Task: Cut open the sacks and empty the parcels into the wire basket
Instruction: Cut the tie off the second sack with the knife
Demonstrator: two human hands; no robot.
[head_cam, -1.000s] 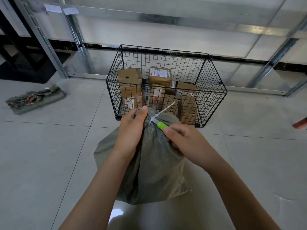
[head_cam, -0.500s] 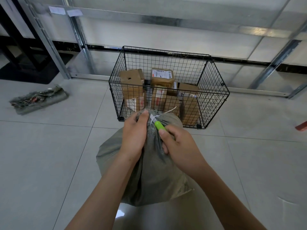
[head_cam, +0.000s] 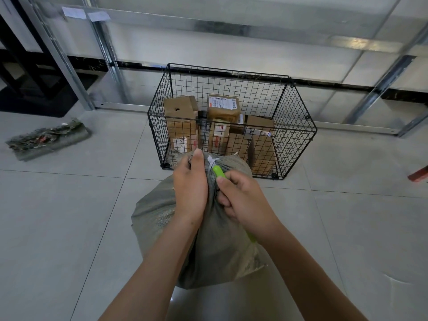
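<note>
1. The left hand (head_cam: pixel 190 188) grips the gathered neck of the sack (head_cam: pixel 215 246). Its fingers curl round the cloth and the thumb points up along the neck.
2. The right hand (head_cam: pixel 243 200) is closed round a green cutter (head_cam: pixel 218 171). The cutter's tip sticks out past the thumb and meets the white tie (head_cam: pixel 212 161), and a strip of green shows under the wrist.
3. The tie wraps the neck just beside the left thumb, and its loose ends stand up.
4. The sack is grey-green and woven, full and tied. It stands on the tiled floor (head_cam: pixel 69 216) between the forearms.
5. Just behind the sack's top, a black wire basket (head_cam: pixel 298 117) stands on the floor near the wall (head_cam: pixel 231 49). It is open on top.
6. Brown cardboard parcels (head_cam: pixel 223 107) fill its lower part. Most stand upright, and one with a white label lies on top.
7. Well apart to the left, a flat grey bundle (head_cam: pixel 48 140) with frayed scraps lies on the floor.
8. A red thing (head_cam: pixel 419 173) is cut off by the right edge.
9. Metal rails (head_cam: pixel 231 19) run along the wall.
</note>
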